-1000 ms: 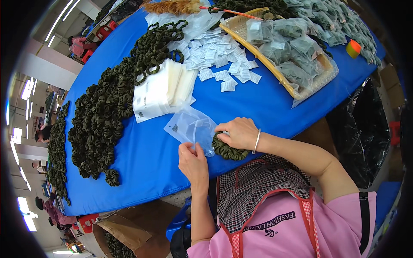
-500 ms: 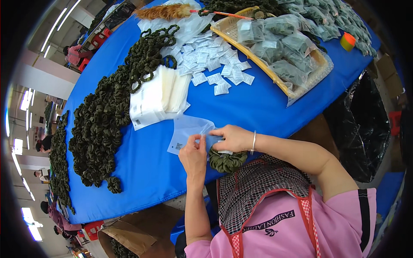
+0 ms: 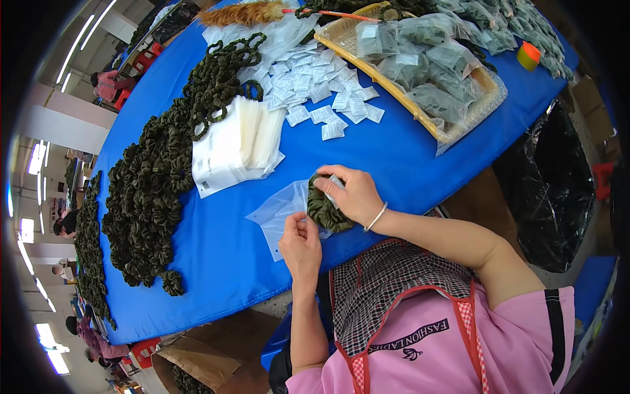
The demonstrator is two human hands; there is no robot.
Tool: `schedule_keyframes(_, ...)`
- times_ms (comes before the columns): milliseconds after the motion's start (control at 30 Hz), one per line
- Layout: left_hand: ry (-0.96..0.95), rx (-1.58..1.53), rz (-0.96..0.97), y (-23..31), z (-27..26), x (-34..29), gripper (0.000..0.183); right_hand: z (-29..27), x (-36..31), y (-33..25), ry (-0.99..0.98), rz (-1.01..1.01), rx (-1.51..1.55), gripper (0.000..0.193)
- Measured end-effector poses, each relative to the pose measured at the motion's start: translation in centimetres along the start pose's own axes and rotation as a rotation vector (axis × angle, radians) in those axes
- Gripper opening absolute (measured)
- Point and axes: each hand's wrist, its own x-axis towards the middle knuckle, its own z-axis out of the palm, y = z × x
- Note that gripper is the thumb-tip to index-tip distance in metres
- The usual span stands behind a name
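My left hand (image 3: 300, 247) pinches the edge of a frosted clear plastic bag (image 3: 281, 209) above the blue table's near edge. In my right hand (image 3: 357, 196) is a dark green fabric scrunchie (image 3: 321, 209), with a small white paper packet (image 3: 336, 184) held against it by the thumb. The scrunchie is upright at the bag's right end; whether its edge is inside the bag's mouth I cannot tell. Beyond my hands lies a stack of flat bags (image 3: 239, 141). Many loose white packets (image 3: 321, 115) are spread behind it.
A long heap of green scrunchies (image 3: 144, 203) covers the left of the blue table (image 3: 223, 262). A yellow-rimmed tray (image 3: 400, 98) of filled bags stands far right, near a roll of orange tape (image 3: 528, 56). A black plastic sack (image 3: 551, 197) is beyond the right edge.
My right hand has lifted the scrunchie with the packet up to the bag and turned it on edge. My left hand has shifted slightly right and down, and the bag has opened out.
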Motion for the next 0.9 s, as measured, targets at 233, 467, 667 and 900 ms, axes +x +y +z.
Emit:
schedule_keyframes(233, 0.12, 0.08, 0.144, 1.2, 0.8, -0.6, 0.01, 1.9, -1.4, -0.6, -0.08, -0.375, -0.701, 0.013)
schedule_keyframes(467, 0.174, 0.29, 0.304, 1.1, 0.7, -0.3, 0.009, 1.3, 0.0, -1.1, -0.202, 0.045, -0.179, 0.03)
schedule_keyframes(667, 0.119, 0.116, 0.204, 1.1, -1.2, 0.6, 0.014, 0.2, 0.0, -1.5, -0.567, 0.044, 0.089, 0.062)
schedule_keyframes(900, -0.019, 0.109, 0.262, 1.1, -2.5, 1.3, 0.012, 2.8, 1.9, -0.6, -0.453, -0.105, -0.053, 0.056)
